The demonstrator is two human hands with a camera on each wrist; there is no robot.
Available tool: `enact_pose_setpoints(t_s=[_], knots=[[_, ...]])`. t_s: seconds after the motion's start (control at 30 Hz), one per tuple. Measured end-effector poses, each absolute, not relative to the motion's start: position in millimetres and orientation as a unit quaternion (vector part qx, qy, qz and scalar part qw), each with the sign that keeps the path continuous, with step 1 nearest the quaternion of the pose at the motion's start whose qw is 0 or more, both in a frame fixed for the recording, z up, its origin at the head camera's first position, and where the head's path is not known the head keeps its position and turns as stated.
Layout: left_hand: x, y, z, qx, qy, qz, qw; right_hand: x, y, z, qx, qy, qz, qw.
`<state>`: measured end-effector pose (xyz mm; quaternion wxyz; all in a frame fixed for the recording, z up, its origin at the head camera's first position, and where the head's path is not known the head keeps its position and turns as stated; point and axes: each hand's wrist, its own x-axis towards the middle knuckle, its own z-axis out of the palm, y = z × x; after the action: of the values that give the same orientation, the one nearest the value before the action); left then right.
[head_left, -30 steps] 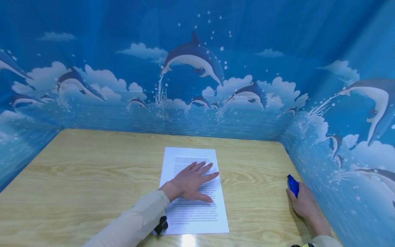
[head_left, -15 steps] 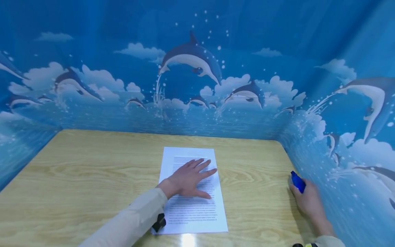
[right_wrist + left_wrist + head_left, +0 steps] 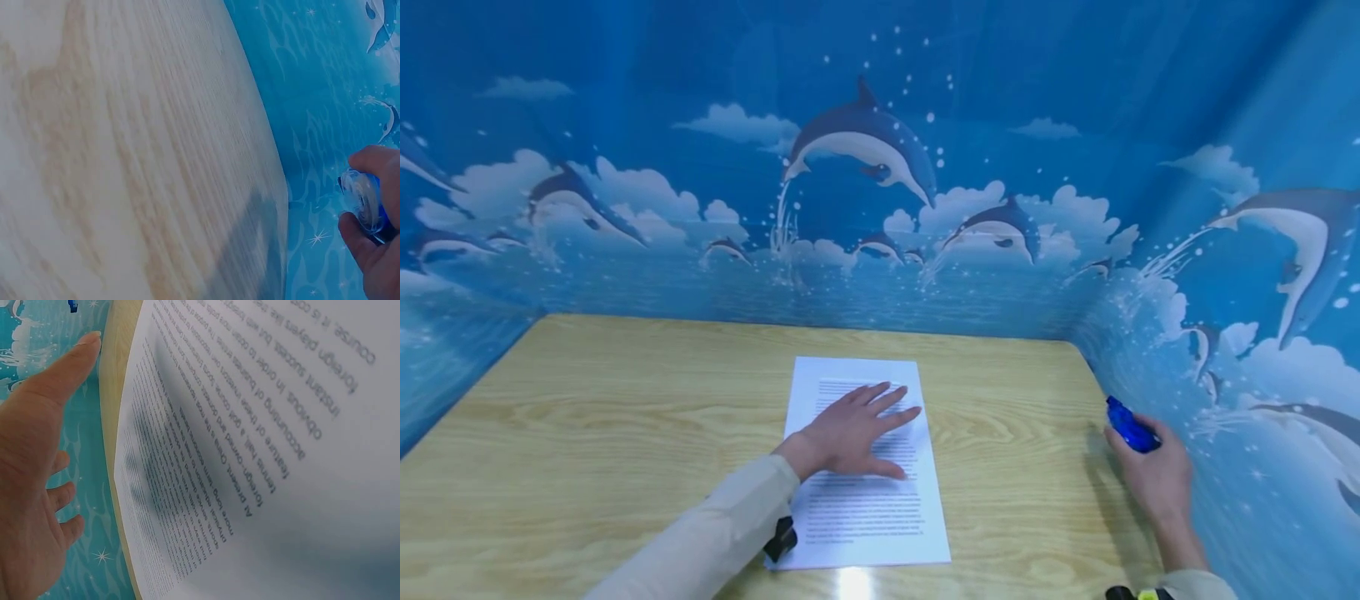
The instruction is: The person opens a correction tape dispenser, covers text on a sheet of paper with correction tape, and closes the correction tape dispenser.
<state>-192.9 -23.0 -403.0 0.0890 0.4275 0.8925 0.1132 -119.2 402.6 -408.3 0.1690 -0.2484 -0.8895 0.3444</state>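
A white sheet of printed paper (image 3: 880,529) lies on the wooden table, its text running toward the camera side. My left hand (image 3: 848,429) is spread over the sheet with straight, parted fingers. In the left wrist view its thumb and curved fingertips show beside the page (image 3: 300,519), and a soft shadow falls across the print. At the table's right side, my right hand (image 3: 1157,475) grips a blue correction tape (image 3: 1131,427) between thumb and fingers, raised above the tabletop. The right wrist view shows the tape's clear, round casing (image 3: 364,200).
A blue curtain (image 3: 700,283) printed with dolphins encloses the table's back and sides, close beside my right hand. The wooden tabletop (image 3: 625,417) reaches widely to the left of the paper. A dark wrist device (image 3: 781,539) overlaps the sheet's lower left corner.
My right hand has lifted the correction tape off the table and tilted it, moving slightly right and away from me. The left hand stays spread over the paper.
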Motion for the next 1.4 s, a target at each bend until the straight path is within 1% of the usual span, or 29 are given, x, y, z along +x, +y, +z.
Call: enact_pose_setpoints(t_s=[0.13,0.33,0.47,0.67,0.73,0.97,1.07,1.4], knots=[[-194,-24,-403,0.423,0.894,0.115,0.091,-118,402,-408,-0.248,-0.883,0.354,0.183],[-194,-27,-404,0.421,0.896,0.111,0.091,-118,405,-409,-0.278,-0.851,0.417,0.159],[-194,-29,-404,0.413,0.899,0.109,0.092,-119,407,-409,-0.304,-0.82,0.458,0.158],[-195,-33,-405,0.406,0.903,0.106,0.091,-123,411,-407,-0.328,-0.688,0.619,0.191],[-195,-34,-406,0.403,0.904,0.105,0.091,-124,411,-406,-0.328,-0.661,0.644,0.202],[-195,-37,-405,0.397,0.907,0.105,0.093,-127,411,-404,-0.343,-0.663,0.637,0.193],[-195,-39,-405,0.395,0.908,0.104,0.094,-128,409,-405,-0.336,-0.68,0.624,0.186],[-193,-52,-407,0.385,0.912,0.113,0.088,-137,389,-410,-0.291,-0.762,0.566,0.117]])
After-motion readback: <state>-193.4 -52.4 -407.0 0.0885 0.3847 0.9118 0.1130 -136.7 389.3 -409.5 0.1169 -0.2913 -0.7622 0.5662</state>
